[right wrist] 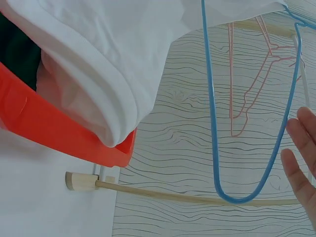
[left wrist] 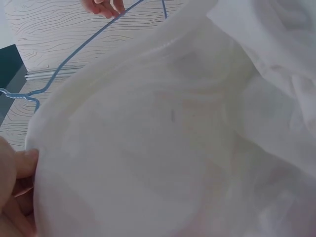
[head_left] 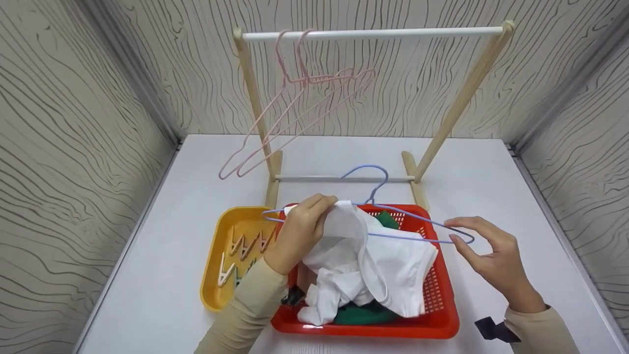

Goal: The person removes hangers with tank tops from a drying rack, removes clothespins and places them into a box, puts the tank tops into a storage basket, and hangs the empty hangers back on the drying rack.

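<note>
A white T-shirt [head_left: 393, 275] hangs partly over a blue hanger [head_left: 413, 239], its lower folds lying in the red basket [head_left: 447, 314]. My left hand [head_left: 302, 231] pinches the shirt's upper edge by the hanger's left half; the left wrist view shows thumb and fingers on the cloth [left wrist: 123, 158]. Beyond that hand the hanger's left end pokes out. Its hook points up and leftward. At the hanger's bare right end is my right hand [head_left: 496, 255], thumb and forefinger apart beside the wire. Its fingers [right wrist: 298, 131] look fairly straight in the right wrist view.
A rack with wooden legs [head_left: 462, 103] and a white rail [head_left: 393, 33] stands behind, bearing two pink hangers [head_left: 287, 118]. Left of the basket, a yellow tray [head_left: 209, 275] holds several clothespins [head_left: 225, 273]. Green cloth [head_left: 363, 314] lies under the shirt. Patterned walls enclose the table.
</note>
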Tool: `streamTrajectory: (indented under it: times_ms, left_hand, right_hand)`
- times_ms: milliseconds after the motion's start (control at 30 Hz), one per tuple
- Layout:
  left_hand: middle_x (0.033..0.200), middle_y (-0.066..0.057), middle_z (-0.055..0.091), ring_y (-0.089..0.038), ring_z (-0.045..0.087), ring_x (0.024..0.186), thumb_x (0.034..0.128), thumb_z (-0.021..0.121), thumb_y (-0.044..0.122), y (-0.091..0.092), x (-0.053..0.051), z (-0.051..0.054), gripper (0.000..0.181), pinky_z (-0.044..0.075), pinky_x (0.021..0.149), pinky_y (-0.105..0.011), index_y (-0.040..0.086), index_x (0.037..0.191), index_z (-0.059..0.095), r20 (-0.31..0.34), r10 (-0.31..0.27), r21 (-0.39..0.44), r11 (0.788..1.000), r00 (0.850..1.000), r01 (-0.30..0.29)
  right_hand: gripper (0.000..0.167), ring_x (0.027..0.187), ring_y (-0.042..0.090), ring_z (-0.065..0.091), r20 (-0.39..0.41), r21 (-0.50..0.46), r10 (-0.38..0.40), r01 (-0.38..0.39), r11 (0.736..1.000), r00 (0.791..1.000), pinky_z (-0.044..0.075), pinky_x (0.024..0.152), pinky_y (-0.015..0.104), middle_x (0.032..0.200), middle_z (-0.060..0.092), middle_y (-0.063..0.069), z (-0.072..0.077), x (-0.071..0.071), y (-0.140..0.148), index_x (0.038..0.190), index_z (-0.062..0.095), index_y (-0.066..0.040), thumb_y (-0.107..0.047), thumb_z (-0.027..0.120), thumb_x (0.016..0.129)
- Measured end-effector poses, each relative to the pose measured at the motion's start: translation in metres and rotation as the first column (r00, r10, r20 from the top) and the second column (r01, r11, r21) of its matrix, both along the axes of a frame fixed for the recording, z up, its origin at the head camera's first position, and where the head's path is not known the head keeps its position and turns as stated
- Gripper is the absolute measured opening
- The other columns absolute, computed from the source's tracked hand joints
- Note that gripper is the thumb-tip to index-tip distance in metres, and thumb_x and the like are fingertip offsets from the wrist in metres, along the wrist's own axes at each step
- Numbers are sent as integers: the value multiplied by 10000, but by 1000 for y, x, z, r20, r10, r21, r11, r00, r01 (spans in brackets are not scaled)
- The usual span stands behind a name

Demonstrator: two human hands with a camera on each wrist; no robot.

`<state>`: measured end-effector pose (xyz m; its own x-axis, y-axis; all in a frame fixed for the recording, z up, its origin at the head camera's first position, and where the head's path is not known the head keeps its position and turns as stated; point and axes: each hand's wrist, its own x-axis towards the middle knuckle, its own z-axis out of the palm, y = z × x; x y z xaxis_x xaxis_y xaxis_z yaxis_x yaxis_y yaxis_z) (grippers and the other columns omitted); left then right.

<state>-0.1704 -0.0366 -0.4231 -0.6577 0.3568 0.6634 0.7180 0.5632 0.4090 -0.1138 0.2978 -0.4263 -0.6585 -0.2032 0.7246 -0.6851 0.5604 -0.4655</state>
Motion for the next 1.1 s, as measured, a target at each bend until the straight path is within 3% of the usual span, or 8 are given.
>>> streamTrajectory:
  times_ms: [167, 300, 367, 467, 800, 1100]
  left_hand:
    - [976, -85, 720, -203, 726, 920, 884, 657, 60, 0, 0, 0, 202, 583, 852, -267, 28, 1082, 682, -14, -8, 4, 1000, 1000, 8]
    - [975, -85, 721, -200, 727, 923, 886, 655, 61, 0, 0, 1, 199, 583, 848, -266, 27, 1080, 684, -25, -12, 8, 1000, 1000, 12]
    - [982, -87, 722, -202, 727, 934, 886, 656, 62, -1, 0, 1, 202, 582, 850, -268, 28, 1083, 684, -22, -15, 10, 1000, 1000, 15]
    - [984, -92, 721, -207, 726, 937, 884, 655, 53, -1, 0, 1, 199, 582, 852, -271, 23, 1078, 685, -20, -19, 19, 1000, 1000, 19]
    - [987, -97, 720, -215, 725, 938, 882, 657, 52, -1, 0, 0, 203, 583, 855, -276, 21, 1082, 681, -2, -31, 34, 999, 1000, 31]
    - [970, -92, 705, -197, 718, 907, 892, 649, 67, -4, -4, -1, 181, 584, 854, -260, 37, 1068, 675, -31, -39, 31, 999, 999, 40]
  right_hand:
    - [488, 1032, -116, 616, 51, 17, -17, 16, 1000, 999, 444, 932, 20, 1023, 738, -24, -3, -2, 1, 1024, 695, 59, 262, 708, 581]
    - [484, 983, -168, 607, 112, 47, -38, 33, 998, 993, 455, 869, -2, 961, 744, 50, -6, 0, 0, 1030, 702, 31, 256, 716, 602]
    - [490, 961, -177, 607, 116, 49, -43, 37, 998, 992, 466, 840, -1, 925, 733, 140, -8, 0, 0, 1026, 706, 31, 265, 710, 596]
    - [465, 949, -201, 597, 131, 50, -51, 45, 998, 990, 472, 814, -2, 908, 729, 165, -10, -1, 0, 1018, 709, 33, 259, 707, 612]
    - [360, 885, -161, 645, 139, -32, 35, -30, 999, 990, 489, 806, 17, 848, 748, 55, -20, -8, 1, 948, 696, 74, 285, 652, 659]
    - [334, 892, -147, 659, 112, -73, 28, -20, 997, 993, 489, 824, 26, 861, 760, -26, -18, -9, 6, 934, 685, 97, 300, 626, 676]
